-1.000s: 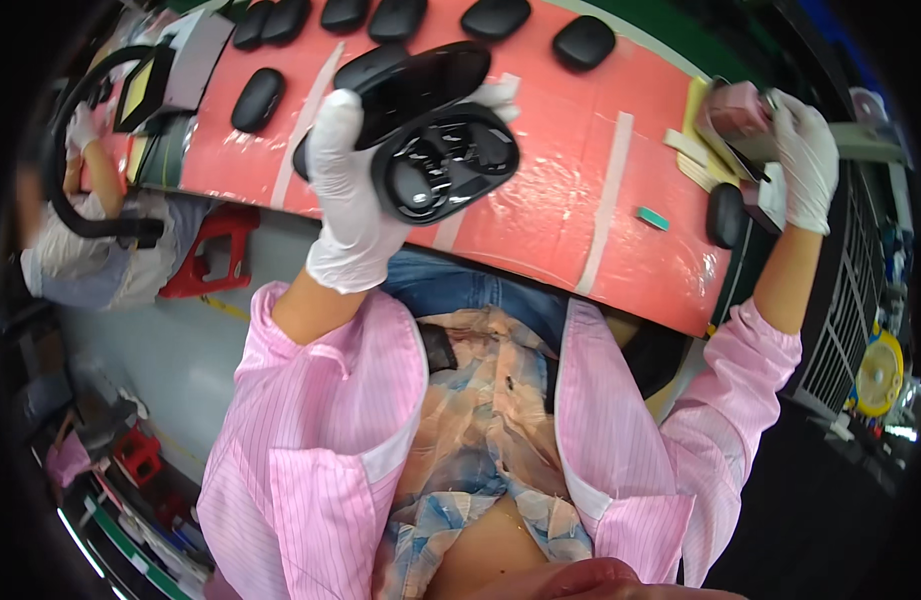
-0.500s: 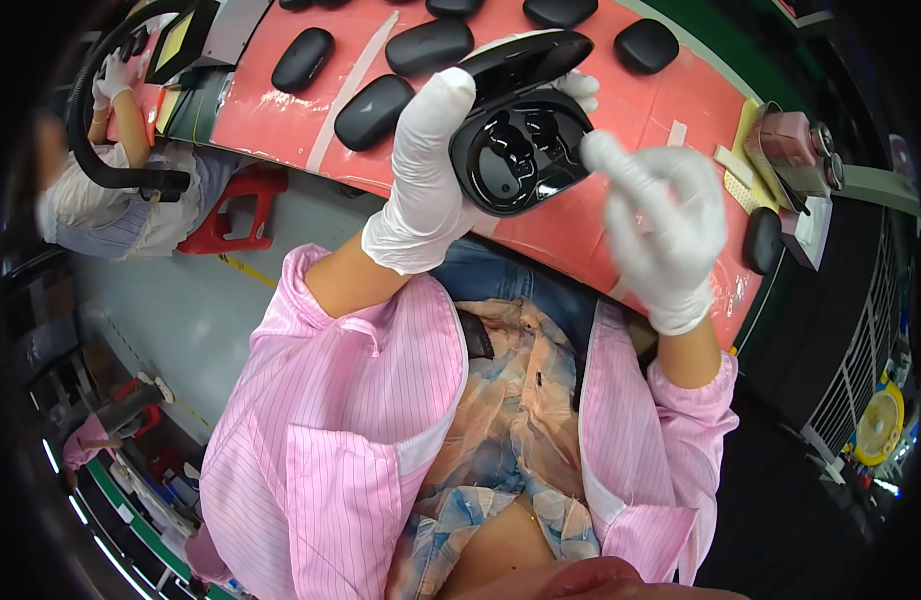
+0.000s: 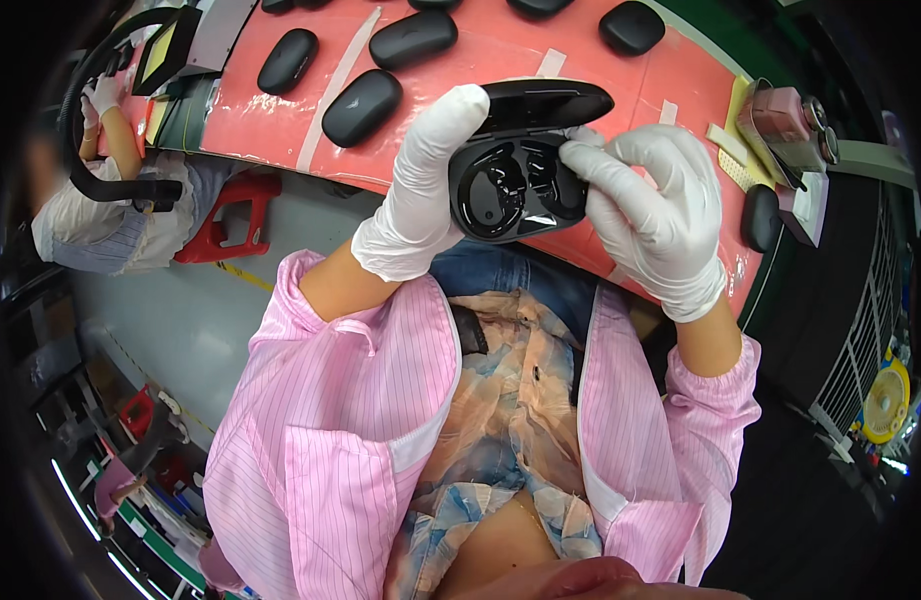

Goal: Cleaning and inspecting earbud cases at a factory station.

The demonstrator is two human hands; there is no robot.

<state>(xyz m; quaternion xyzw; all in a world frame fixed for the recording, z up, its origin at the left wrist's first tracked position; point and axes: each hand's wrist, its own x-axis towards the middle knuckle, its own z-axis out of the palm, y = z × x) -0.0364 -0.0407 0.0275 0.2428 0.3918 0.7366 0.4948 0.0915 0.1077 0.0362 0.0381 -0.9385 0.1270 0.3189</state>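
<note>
My left hand [image 3: 420, 180], in a white glove, holds a black earphone case [image 3: 515, 232] above the table edge. The case's lid [image 3: 545, 108] is raised. Inside, two glossy black shapes with the look of earphones [image 3: 495, 190] rest in the left and right hollows. My right hand [image 3: 660, 205], also white-gloved, meets the case at its upper right edge. Its bent fingers close on that edge, and the fingertips partly cover the right hollow. Whether they also touch the right earphone is hard to see.
Several closed black cases [image 3: 362, 108] lie on the pink-covered table [image 3: 250, 120]. One more case [image 3: 760, 218] sits at its right edge, near a holder with pink-labelled containers [image 3: 780, 115]. Another gloved person [image 3: 110, 200] works at the far left, by a red stool [image 3: 235, 215].
My right hand has come in from the right, and its fingers now touch the case's edge. The left hand has lowered the case slightly, and the lid leans differently.
</note>
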